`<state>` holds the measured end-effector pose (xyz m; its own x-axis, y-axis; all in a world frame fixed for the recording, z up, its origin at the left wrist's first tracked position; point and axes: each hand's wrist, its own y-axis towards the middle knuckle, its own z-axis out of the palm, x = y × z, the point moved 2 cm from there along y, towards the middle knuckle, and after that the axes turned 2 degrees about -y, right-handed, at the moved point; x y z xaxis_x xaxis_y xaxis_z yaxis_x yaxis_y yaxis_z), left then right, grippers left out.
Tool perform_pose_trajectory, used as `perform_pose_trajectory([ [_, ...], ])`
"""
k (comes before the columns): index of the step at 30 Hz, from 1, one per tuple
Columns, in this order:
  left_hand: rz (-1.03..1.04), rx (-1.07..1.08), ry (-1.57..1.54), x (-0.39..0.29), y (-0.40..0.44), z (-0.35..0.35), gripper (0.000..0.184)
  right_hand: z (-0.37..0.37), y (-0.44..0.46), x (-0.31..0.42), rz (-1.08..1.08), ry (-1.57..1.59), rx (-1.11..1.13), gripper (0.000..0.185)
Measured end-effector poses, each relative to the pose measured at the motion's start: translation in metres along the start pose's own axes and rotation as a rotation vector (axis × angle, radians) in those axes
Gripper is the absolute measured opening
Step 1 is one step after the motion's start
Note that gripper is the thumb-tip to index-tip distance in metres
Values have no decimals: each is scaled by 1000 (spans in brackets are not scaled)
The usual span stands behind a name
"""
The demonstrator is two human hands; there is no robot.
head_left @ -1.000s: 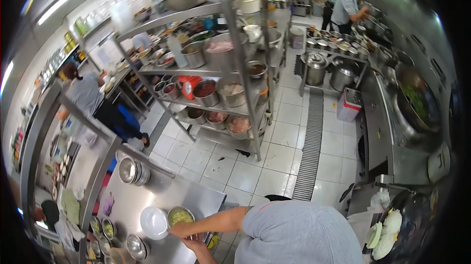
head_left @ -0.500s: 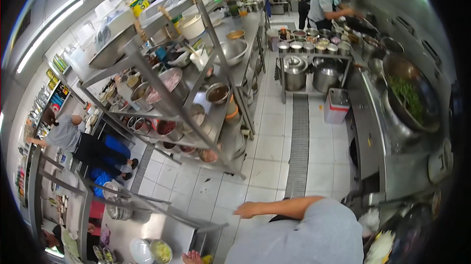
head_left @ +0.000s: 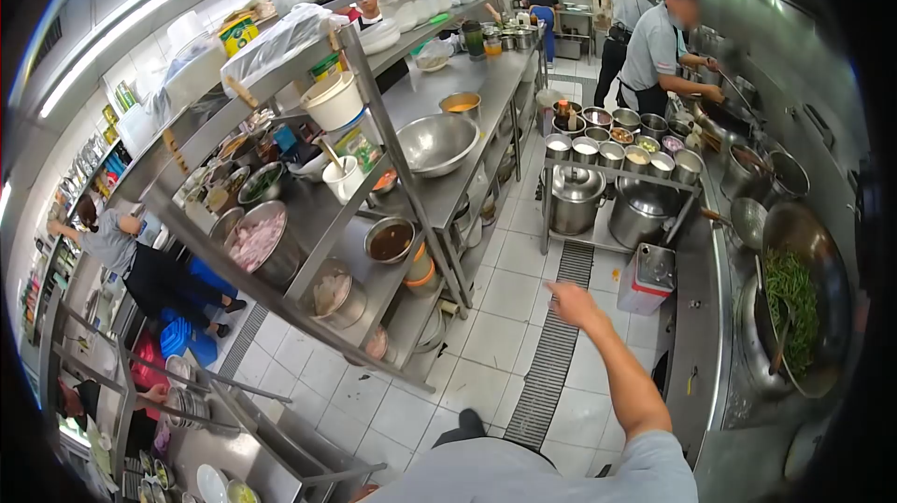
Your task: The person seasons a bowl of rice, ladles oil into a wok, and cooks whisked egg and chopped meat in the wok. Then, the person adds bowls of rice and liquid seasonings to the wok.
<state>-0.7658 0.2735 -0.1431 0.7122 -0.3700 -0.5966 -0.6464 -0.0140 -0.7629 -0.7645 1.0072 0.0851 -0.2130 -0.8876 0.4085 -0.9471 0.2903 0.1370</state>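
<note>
My right hand (head_left: 576, 305) is stretched forward over the floor drain grate (head_left: 551, 354), holding nothing, with a finger extended. It touches nothing I can see. Only a sliver of my left hand (head_left: 366, 492) shows at the bottom edge, beside the steel table (head_left: 220, 442); its fingers are hidden. To the right of my arm, a large wok (head_left: 836, 269) of green vegetables (head_left: 790, 307) sits on the stove range. A ladle (head_left: 781, 340) rests in it, and a strainer (head_left: 747, 220) lies behind.
Steel shelving (head_left: 388, 148) stands on my left, holding a pot of raw meat (head_left: 257, 240) and bowls. Ahead, a low rack (head_left: 624, 176) carries several seasoning containers and a lidded pot (head_left: 571, 197). A red-and-white bin (head_left: 647, 277) stands beside it. Co-workers (head_left: 654, 45) work at the far stove.
My right arm has swung forward and right, out over the drain. My left hand has nearly left the view. The camera has moved forward, bringing the rack and wok nearer.
</note>
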Motion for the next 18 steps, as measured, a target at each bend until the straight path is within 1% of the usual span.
perform_pose_trajectory([
  [1,14,0,22,-12,13,-1,25,-30,31,5,-24,-21,-61,46],
  [3,35,12,41,-36,44,3,23,-77,98,7,-192,-9,-219,47],
  [6,112,66,83,-69,106,23,20,-152,192,36,-275,-52,-320,48],
  [7,201,115,134,-77,128,33,19,-171,218,48,-298,-59,-333,47],
  [8,502,227,298,-90,151,48,18,-185,250,52,-331,-71,-345,47],
  [9,1032,320,481,-116,162,73,18,-201,283,55,-365,-88,-357,47],
  [10,549,732,-150,-122,176,96,18,-215,314,57,-378,-144,-350,48],
  [11,-38,830,-809,-127,189,121,18,-224,345,57,-456,-164,-457,48],
  [13,309,547,-56,-156,189,168,31,-250,402,65,-504,-140,-442,54],
  [15,460,369,323,-194,182,197,39,-270,461,72,-520,-145,-429,55],
  [16,451,362,325,-208,180,206,38,-276,489,74,-528,-145,-422,55],
  [18,39,197,-78,-237,172,225,30,-284,548,77,-592,-169,-444,56],
])
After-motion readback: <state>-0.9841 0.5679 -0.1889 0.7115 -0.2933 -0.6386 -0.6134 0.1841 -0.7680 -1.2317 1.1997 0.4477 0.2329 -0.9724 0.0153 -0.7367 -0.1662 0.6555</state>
